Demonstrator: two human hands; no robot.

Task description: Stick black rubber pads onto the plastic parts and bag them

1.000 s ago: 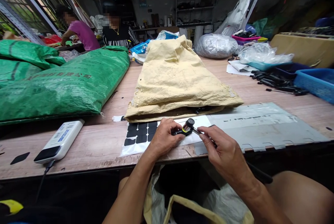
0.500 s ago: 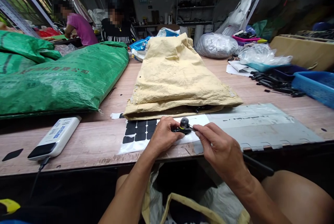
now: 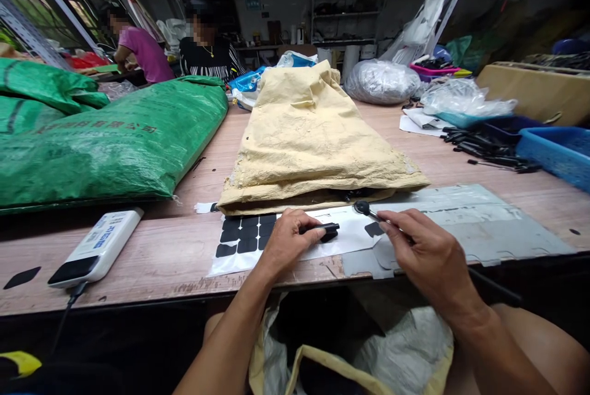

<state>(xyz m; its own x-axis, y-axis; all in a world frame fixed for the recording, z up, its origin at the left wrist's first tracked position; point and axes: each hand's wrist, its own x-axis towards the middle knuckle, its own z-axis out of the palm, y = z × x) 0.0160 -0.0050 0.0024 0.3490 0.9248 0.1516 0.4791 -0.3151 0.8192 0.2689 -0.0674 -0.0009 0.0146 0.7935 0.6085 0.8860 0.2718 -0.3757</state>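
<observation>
My left hand (image 3: 291, 236) rests over the white sheet and pinches a short black plastic piece (image 3: 329, 232) with a rounded barrel shape. In my right hand (image 3: 421, 254) is a thin rod with a round black head (image 3: 362, 207); the head hovers near the sheet, apart from the black piece. A dark handle (image 3: 495, 286) sticks out below that hand, in line with the rod. The white sheet (image 3: 318, 254) carries rows of black rounded-square stickers (image 3: 247, 235). One single black patch (image 3: 374, 229) lies under the rod.
A cream sack (image 3: 304, 131) lies mouth-forward just behind my hands. At left are a green sack (image 3: 129, 137) and a white power bank (image 3: 99, 247). Black parts (image 3: 483, 146) and a blue basket (image 3: 557, 152) sit at right. An open bag (image 3: 405, 346) hangs below the edge. Two people sit beyond.
The round-headed rod has moved right, away from the black piece in my left hand, together with my right hand. My left hand has stayed nearly in place.
</observation>
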